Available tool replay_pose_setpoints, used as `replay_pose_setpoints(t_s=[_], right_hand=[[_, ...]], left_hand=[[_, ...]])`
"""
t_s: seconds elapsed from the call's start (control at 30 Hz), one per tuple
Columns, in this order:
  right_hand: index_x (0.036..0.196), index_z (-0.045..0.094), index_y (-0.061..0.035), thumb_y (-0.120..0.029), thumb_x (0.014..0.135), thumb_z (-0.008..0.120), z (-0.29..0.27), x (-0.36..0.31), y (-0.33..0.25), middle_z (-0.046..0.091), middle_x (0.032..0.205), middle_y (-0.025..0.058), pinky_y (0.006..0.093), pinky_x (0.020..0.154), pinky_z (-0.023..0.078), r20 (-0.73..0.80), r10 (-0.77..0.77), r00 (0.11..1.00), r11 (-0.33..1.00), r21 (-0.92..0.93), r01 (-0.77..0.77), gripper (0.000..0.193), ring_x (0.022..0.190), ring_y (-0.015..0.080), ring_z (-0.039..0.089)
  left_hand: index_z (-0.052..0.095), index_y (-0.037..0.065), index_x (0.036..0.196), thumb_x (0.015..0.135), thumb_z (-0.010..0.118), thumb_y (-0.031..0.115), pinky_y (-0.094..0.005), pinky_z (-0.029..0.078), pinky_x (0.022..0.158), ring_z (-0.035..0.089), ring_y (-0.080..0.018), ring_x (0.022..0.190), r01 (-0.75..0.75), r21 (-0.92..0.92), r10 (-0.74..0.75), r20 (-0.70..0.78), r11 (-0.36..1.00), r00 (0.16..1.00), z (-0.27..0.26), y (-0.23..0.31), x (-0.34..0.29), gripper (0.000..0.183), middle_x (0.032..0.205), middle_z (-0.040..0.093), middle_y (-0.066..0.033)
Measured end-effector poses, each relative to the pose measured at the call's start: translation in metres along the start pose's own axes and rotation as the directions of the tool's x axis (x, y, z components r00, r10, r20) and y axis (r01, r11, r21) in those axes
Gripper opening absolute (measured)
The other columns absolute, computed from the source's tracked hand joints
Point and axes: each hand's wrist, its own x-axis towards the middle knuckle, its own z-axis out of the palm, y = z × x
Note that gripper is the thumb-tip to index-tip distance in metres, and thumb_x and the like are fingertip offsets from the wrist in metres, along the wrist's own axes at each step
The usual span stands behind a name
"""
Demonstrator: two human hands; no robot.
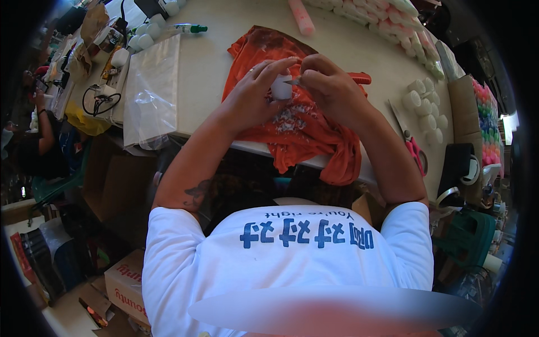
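My left hand (255, 92) is closed around a small white cylinder (281, 88), holding it above an orange-red cloth (247, 59) on the table. My right hand (331, 87) grips a cutter knife; its short pointed blade (292, 82) meets the side of the cylinder. A red ridged handle (360, 78) shows past that hand, roughly in line with the blade. White shavings (293, 119) lie scattered over the cloth below both hands. The cloth hangs over the table's near edge. My fingers hide part of the cylinder and most of the knife's middle.
On the right lie pink-handled scissors (414, 151) and several white cylinders (424, 106). Plastic-wrapped pastel goods (387, 28) line the far right edge. A clear plastic sheet (151, 90) and a green-capped marker (193, 28) are on the left. A pink tube (302, 19) lies far back.
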Motion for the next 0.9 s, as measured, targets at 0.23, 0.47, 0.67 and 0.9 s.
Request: replay_pose_setpoints(t_s=[0.23,0.47,0.67,0.9], right_hand=[[0.092,0.063,-0.0024,0.001,0.071,0.068,0.008,0.001,-0.008,0.059,0.099,0.0137,0.0402,0.073,0.053,0.070,-0.026,0.997,0.985,-0.169,0.037,0.022,0.091,0.0340,0.063],[0.091,0.063,-0.0013,0.002,0.076,0.066,0.004,0.001,-0.008,0.058,0.102,0.0138,0.0405,0.074,0.053,0.081,0.043,0.996,0.995,-0.093,-0.035,0.016,0.088,0.0321,0.063],[0.092,0.064,-0.0018,0.001,0.075,0.067,0.007,-0.002,-0.007,0.057,0.108,0.0143,0.0411,0.075,0.054,0.112,0.032,0.993,0.994,-0.110,-0.019,0.017,0.090,0.0346,0.064],[0.092,0.064,-0.0014,-0.001,0.075,0.068,0.006,0.000,-0.006,0.058,0.109,0.0146,0.0401,0.076,0.054,0.046,0.088,0.995,0.994,-0.076,-0.085,0.017,0.092,0.0337,0.064]], left_hand=[[0.041,0.021,0.147,0.073,0.075,-0.002,-0.0404,0.053,0.093,0.056,-0.0322,0.118,0.098,-0.087,-0.095,0.039,0.991,0.995,0.003,0.001,-0.001,0.085,0.124,0.058,-0.0132],[0.042,0.020,0.146,0.072,0.076,-0.002,-0.0401,0.054,0.090,0.057,-0.0327,0.114,0.087,-0.021,-0.086,0.022,0.996,0.996,-0.002,-0.001,0.003,0.084,0.117,0.059,-0.0128],[0.044,0.018,0.143,0.072,0.077,-0.004,-0.0368,0.055,0.091,0.059,-0.0291,0.114,0.097,-0.041,-0.095,0.033,0.994,0.995,-0.003,-0.001,0.002,0.081,0.121,0.054,-0.0129],[0.046,0.016,0.138,0.072,0.076,-0.006,-0.0345,0.056,0.093,0.059,-0.0269,0.115,0.122,-0.002,-0.121,0.028,0.993,0.992,-0.003,-0.003,0.001,0.076,0.124,0.052,-0.0122]])
